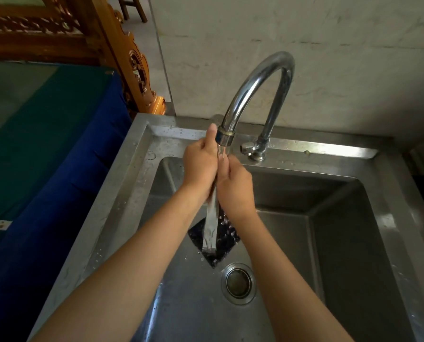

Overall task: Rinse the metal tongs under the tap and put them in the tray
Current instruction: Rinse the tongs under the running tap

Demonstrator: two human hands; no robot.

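Note:
The metal tongs (211, 225) hang upright over the steel sink (141, 154), their flat lower end pointing down at the basin floor. My left hand (200, 166) grips their upper part from the left. From the right, my right hand (235, 186) is wrapped round them at the same height. Both hands sit just under the spout of the chrome tap (258, 77), and a thin stream of water runs onto them and down the tongs. The top of the tongs is hidden between my hands. No tray is in view.
A dark square mat or pad (224, 245) lies on the basin floor under the tongs, next to the round drain (238, 283). The tap's valve handle (246, 146) sits on the back ledge. A blue-and-green cloth-covered surface (45, 149) and carved wooden furniture (137, 67) stand left.

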